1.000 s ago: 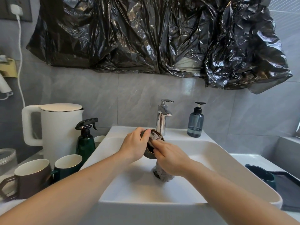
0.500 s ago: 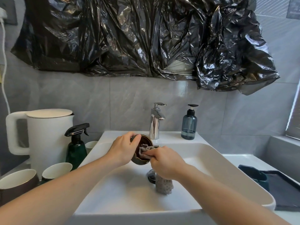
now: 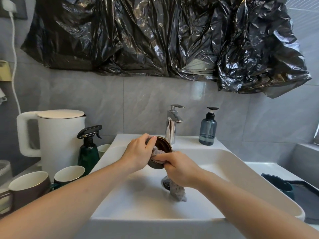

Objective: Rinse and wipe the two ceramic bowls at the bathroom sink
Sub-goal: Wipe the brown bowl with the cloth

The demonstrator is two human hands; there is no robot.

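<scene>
My left hand [image 3: 138,155] grips a small brown ceramic bowl [image 3: 164,145] by its rim, tilted on edge over the white sink [image 3: 224,163], its opening turned to the right. My right hand [image 3: 179,168] is closed on a grey dotted cloth [image 3: 177,192]; one end is pressed inside the bowl and the other hangs down over the drain [image 3: 165,183]. The chrome tap [image 3: 172,125] stands just behind the bowl, with no water visible. At the left stand a brown cup [image 3: 29,188] and a dark green cup [image 3: 69,175], both white inside.
A white kettle [image 3: 55,135] and a green spray bottle [image 3: 88,149] stand left of the sink, a small white cup [image 3: 103,149] behind them. A blue soap dispenser [image 3: 208,128] sits on the sink's back ledge. A dark tray [image 3: 296,190] lies right. Black plastic sheeting [image 3: 164,37] covers the wall.
The cloth end has moved around inside the bowl, from its upper part down to its lower edge, and my right hand has shifted lower. The bowl stays held on edge in my left hand.
</scene>
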